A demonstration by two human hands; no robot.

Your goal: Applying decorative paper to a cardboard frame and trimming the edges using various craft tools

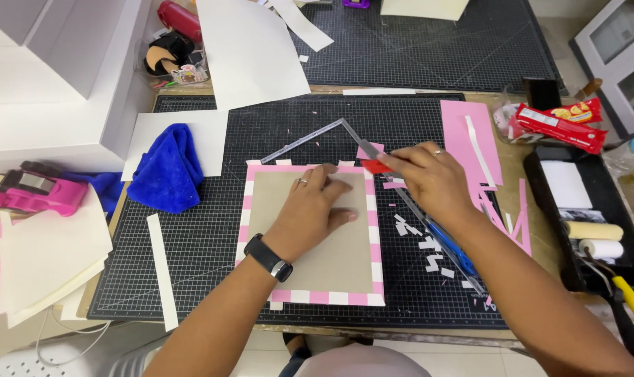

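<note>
The right hand [429, 178] has its grip closed on a small red-handled cutter [375, 166], its tip at the top right corner of the grey cardboard panel with a pink-and-white checked border [317, 237]; the left hand [310, 209] lies flat and open on that panel, pressing it to the black gridded cutting mat [205, 237] on the table. A metal L-shaped square ruler [317, 136] runs along the panel's top and right edges. Left of the panel the mat lies bare up to a crumpled blue cloth [167, 167]. At right, a black tray [614, 209] holds two foam rollers [596, 239]
</note>
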